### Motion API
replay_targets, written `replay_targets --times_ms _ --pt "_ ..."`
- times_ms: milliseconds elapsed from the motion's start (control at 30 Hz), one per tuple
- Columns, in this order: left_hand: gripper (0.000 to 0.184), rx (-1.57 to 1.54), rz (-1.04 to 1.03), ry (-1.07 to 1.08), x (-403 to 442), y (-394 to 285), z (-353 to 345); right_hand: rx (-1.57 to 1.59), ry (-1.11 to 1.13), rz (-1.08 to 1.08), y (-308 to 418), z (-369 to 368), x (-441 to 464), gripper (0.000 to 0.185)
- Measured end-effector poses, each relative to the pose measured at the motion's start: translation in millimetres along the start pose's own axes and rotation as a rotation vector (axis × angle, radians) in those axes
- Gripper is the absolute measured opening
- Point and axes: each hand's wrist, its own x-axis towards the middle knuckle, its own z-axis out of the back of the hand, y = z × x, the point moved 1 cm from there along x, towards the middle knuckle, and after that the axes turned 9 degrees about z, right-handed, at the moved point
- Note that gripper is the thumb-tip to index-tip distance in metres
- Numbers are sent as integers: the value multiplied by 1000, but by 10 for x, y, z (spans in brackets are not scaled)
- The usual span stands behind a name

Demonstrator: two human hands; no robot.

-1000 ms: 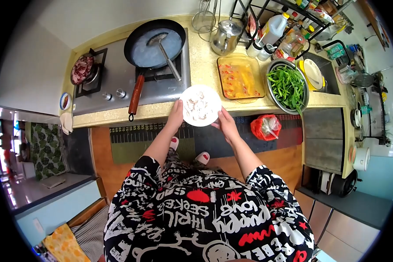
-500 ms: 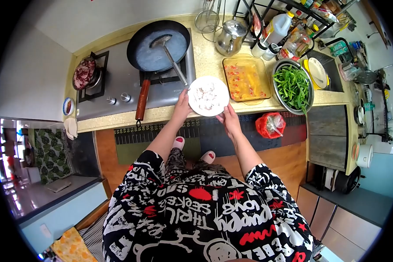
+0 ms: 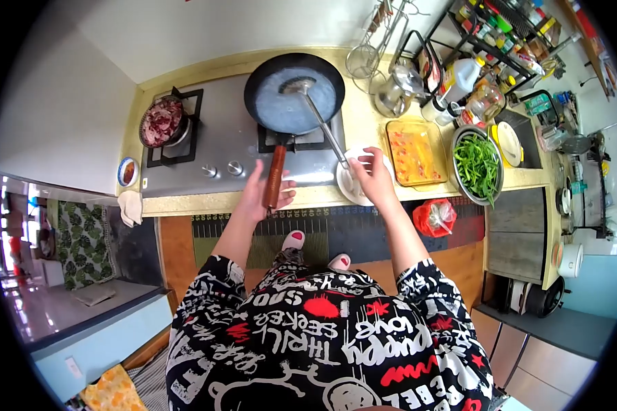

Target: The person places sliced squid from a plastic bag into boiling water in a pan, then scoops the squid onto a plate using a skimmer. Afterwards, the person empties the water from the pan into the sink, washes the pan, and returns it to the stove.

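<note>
Plate's (image 3: 352,189) down near the counter's (image 3: 209,205) front edge, freeing you: left hand (image 3: 255,196) open at the wok handle (image 3: 275,179), right hand (image 3: 377,181) curled by the ladle (image 3: 321,124), grip unclear.

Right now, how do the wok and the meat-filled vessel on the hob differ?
The wok is larger than the meat-filled vessel.
The wok holds cloudy liquid; the meat-filled vessel holds reddish pieces.
The wok has a long wooden handle; none like it shows on the meat-filled vessel.
Both are round and sit on the hob.
</note>
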Motion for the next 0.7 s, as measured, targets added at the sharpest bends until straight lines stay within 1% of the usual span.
replay_targets --times_ms 33,67,100,133,167,200,233,267,333,367,467,500,700 --pt "80 90 -1 7 12 -100 -64 -112 39 10 92 -84 114 57" --pt "72 117 16 8 67 -172 -91 -223 77 18 235 -159 197 63" --pt "66 170 46 -19 123 -205 -49 -258 135 -19 368 -204 243 66" --pt "60 223 76 -45 165 -247 -50 -323 152 3 365 -275 290 65" --pt "50 210 95 -48 183 -239 -54 -388 169 23 325 -347 339 65" --pt "38 253 70 -77 222 -213 -83 -453 186 40 294 -403 380 64" --pt "33 357 48 -99 222 -203 -101 -448 187 25 355 -439 400 54" --pt "30 463 25 -119 209 -207 -118 -463 164 5 400 -468 413 51" --pt "27 439 -7 -79 164 -220 -88 -489 115 -30 481 -515 433 43" --pt "27 436 5 -75 155 -230 -48 -501 50 -10 530 -522 418 35" --pt "25 467 28 -37 96 -283 40 -504 17 -67 569 -467 381 32" --pt "25 482 33 -19 61 -293 66 -491 -21 -33 531 -443 347 30" --pt "25 567 66 10 -124 -276 153 -360 -120 -46 483 -181 38 31"
